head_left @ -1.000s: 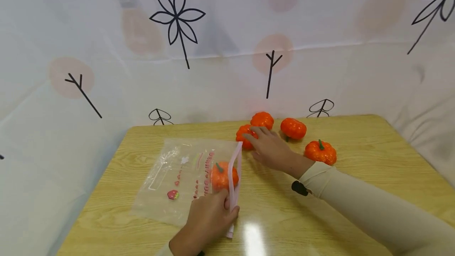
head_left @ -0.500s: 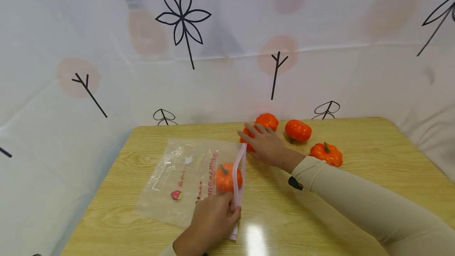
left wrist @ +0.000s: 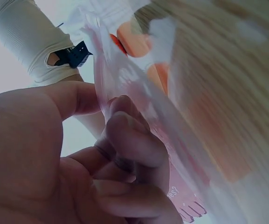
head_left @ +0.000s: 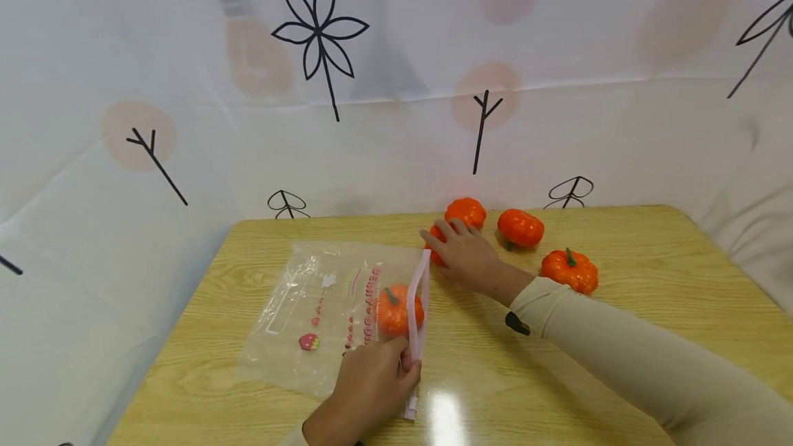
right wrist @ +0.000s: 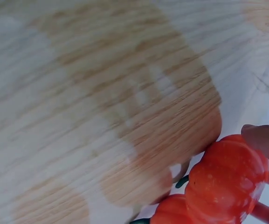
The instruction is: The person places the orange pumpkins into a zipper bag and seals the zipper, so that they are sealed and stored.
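My left hand (head_left: 374, 370) pinches the pink-edged opening of a clear zip bag (head_left: 291, 315) printed with a strawberry and red letters. In the left wrist view, the thumb and curled fingers (left wrist: 129, 135) hold the bag's edge (left wrist: 101, 79). Inside the bag, near its mouth, lies an orange toy pumpkin (head_left: 393, 312) with a green stem. Farther back, my right hand (head_left: 467, 253) grips another pumpkin (head_left: 436, 246), partly hidden under the fingers. The right wrist view shows that pumpkin (right wrist: 227, 179) with the thumb on one side and fingertips beyond it.
Three more pumpkins lie on the wooden table (head_left: 248, 239): one at the back edge (head_left: 466, 212), one to its right (head_left: 520, 227), and one (head_left: 570, 270) beside the right forearm. A patterned white cloth (head_left: 384, 143) hangs behind the table.
My right hand has closed over the pumpkin, which has shifted slightly toward me in the last half second. My left hand keeps holding the bag's edge. The head view has turned slightly left.
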A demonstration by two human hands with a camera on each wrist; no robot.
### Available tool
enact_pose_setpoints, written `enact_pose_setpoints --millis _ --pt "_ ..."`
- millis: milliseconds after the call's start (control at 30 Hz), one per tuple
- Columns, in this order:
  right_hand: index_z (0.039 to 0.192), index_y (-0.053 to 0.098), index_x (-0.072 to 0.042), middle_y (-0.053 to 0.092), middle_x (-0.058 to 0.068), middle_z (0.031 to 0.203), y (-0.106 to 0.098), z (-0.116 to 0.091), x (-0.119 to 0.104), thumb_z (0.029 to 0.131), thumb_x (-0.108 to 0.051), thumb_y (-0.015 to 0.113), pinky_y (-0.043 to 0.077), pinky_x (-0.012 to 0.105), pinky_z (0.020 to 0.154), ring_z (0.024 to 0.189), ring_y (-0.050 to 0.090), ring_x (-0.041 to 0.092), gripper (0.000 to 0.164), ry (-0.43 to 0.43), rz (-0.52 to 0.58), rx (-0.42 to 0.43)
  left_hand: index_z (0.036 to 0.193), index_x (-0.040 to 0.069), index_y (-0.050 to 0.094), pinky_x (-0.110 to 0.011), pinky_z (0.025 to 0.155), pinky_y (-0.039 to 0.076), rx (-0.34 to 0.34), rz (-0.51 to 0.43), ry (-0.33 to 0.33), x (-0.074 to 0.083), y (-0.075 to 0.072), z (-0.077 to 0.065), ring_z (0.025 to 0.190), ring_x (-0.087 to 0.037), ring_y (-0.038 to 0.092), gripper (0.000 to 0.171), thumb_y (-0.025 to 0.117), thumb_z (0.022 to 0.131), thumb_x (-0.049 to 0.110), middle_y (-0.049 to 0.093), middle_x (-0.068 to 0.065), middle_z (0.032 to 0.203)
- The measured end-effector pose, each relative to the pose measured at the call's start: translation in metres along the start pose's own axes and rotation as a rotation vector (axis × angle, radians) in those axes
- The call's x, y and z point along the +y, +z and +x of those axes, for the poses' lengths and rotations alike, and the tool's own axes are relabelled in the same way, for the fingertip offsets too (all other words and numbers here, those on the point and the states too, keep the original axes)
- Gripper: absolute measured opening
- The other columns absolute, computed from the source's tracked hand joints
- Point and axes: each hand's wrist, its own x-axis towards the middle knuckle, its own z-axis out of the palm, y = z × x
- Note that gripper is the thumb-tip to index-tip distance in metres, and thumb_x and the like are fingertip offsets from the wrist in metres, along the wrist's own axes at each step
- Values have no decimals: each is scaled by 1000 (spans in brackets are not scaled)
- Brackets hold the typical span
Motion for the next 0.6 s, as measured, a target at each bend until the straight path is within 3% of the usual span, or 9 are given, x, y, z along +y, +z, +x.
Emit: enact_pose_setpoints --millis 300,600 --pt "147 46 -11 45 20 140 1 -9 1 85 -29 79 52 54 94 120 49 40 73 86 9 -1 66 25 50 -22 44 28 13 -6 4 0 1 -1 48 -1 34 28 71 84 31 36 16 54" --pt "137 53 -10 44 23 140 -1 -23 -4 81 -20 83 52 56 90 122 47 43 64 144 100 11 67 25 51 -22 44 28 5 -14 -3 1 1 -1 48 -1 34 26 70 84 29 36 16 54"
